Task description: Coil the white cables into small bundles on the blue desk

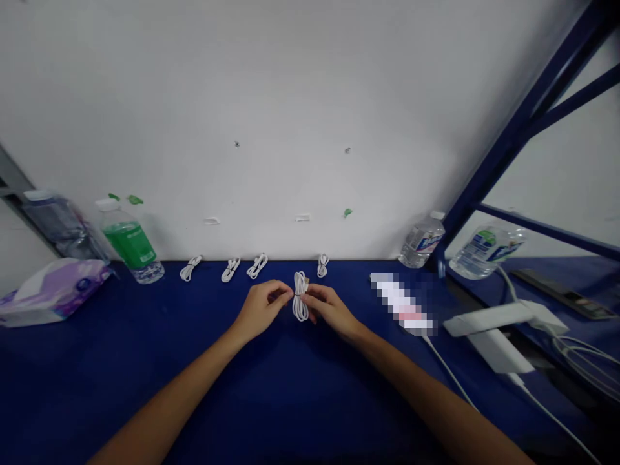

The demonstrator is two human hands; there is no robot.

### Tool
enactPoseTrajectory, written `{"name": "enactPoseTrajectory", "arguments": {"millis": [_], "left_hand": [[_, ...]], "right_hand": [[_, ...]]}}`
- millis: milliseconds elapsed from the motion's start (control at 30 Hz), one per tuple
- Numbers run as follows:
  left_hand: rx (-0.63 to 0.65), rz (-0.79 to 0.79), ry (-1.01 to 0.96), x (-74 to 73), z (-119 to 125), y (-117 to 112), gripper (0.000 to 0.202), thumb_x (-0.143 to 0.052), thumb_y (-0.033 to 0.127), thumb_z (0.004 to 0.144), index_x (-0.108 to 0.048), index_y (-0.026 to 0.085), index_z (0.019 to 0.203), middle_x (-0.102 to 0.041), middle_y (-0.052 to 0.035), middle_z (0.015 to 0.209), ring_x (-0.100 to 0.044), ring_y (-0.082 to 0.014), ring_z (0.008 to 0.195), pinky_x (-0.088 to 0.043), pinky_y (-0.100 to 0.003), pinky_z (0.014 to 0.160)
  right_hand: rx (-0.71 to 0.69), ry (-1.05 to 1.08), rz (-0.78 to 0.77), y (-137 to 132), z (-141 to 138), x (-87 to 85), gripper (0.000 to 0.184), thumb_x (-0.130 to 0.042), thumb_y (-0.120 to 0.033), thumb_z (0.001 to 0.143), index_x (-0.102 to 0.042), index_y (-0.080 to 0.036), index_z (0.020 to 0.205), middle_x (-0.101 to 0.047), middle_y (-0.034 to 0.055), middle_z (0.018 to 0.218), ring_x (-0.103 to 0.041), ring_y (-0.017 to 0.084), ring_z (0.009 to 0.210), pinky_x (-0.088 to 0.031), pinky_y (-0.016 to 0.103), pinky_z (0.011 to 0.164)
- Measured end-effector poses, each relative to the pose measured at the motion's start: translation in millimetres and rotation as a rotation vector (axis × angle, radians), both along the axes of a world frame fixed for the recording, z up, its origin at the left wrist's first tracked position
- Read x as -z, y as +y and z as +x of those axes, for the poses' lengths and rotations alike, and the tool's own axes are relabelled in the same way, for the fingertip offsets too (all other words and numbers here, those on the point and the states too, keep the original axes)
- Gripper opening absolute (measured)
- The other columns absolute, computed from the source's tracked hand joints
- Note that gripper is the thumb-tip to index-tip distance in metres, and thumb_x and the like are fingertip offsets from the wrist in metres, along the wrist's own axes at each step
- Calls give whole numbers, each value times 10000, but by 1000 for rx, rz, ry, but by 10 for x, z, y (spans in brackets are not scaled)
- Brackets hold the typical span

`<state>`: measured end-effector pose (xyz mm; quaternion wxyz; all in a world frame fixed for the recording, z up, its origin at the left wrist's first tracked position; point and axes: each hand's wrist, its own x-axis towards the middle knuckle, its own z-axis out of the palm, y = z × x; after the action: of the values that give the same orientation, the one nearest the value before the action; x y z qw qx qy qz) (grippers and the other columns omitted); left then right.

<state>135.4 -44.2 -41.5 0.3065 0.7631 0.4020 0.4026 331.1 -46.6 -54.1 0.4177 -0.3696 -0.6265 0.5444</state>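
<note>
A coiled white USB cable (300, 309), bound at its middle by a thin dark tie (297, 294), is held upright above the blue table. My right hand (332, 309) grips the coil from the right, thumb in front and fingers behind. From the left, my left hand (265, 305) is closed in a pinch, its thumb and fingertip meeting at the end of the tie. Along the wall lie several more bundled white cables: one cable (190, 268) at the left, two cables (231, 269) (257, 265) nearer the middle, and one cable (322, 265) behind my right hand.
Bottles stand at the back left, one with a green label (130, 242), and at the back right (422, 240). A purple tissue pack (53, 290) lies far left. To the right are a pixelated object with a cord (402, 303), white power strips (498, 320) and a blue frame (513, 155).
</note>
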Motion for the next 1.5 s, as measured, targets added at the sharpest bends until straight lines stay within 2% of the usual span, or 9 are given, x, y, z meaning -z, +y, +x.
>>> {"name": "enactPoseTrajectory", "arguments": {"millis": [167,300,400,533,733,833,967,1133,1500], "left_hand": [[-30,154,205,-75,6,-46,238,-507,309,921,-692,186,833,-639,-27,768,-571,-144,695,-422,-253,664],[35,9,203,-34,-3,-3,248,-525,298,890,-673,177,733,-637,-7,686,-569,-140,639,-402,-245,624],[103,-161,138,4,-44,54,224,-561,303,851,-678,172,711,-641,5,636,-587,-138,608,-419,-237,615],[136,-242,109,17,-106,111,194,-592,313,819,-726,174,795,-680,-9,666,-619,-151,630,-447,-241,623],[138,4,266,-17,-95,77,196,-562,255,848,-734,181,789,-696,-13,722,-599,-140,637,-411,-233,616],[132,85,276,-13,-74,44,173,-576,246,853,-738,188,833,-704,-22,770,-602,-143,664,-421,-241,643],[118,13,135,20,-66,41,177,-594,273,866,-716,195,969,-723,-30,874,-649,-154,749,-480,-246,700],[37,181,109,-6,-63,22,114,-605,230,855,-701,182,892,-678,-36,878,-629,-139,758,-488,-237,691],[39,432,211,12,-39,-80,204,-487,274,962,-672,188,969,-679,-59,927,-632,-154,859,-480,-280,831]], "right_hand": [[48,-183,138,-40,22,-34,286,-624,-444,857,-631,-159,886,-569,-15,681,-480,94,509,-374,231,487],[134,-389,407,-93,35,-36,212,-605,-357,885,-678,-185,986,-636,4,725,-532,119,591,-399,244,571],[106,-431,461,-125,39,-56,193,-592,-330,893,-684,-188,986,-644,7,728,-534,123,595,-397,246,581],[50,-397,398,-118,44,-62,184,-604,-342,882,-678,-174,884,-591,-12,668,-489,109,572,-363,236,555],[-76,-7,-16,-20,25,62,262,-655,-407,837,-650,-147,871,-558,-24,645,-466,88,507,-376,230,507],[-50,84,-128,2,17,72,295,-690,-420,803,-658,-149,915,-584,-13,689,-478,86,516,-393,227,497],[8,88,-118,5,19,28,320,-716,-432,768,-670,-141,893,-615,1,708,-521,99,566,-432,234,547],[24,113,-82,-1,1,43,335,-715,-434,766,-673,-161,956,-678,40,901,-629,157,783,-497,306,772],[55,71,-7,42,35,86,337,-730,-449,765,-651,-160,918,-651,18,829,-611,140,724,-499,273,687]]}}
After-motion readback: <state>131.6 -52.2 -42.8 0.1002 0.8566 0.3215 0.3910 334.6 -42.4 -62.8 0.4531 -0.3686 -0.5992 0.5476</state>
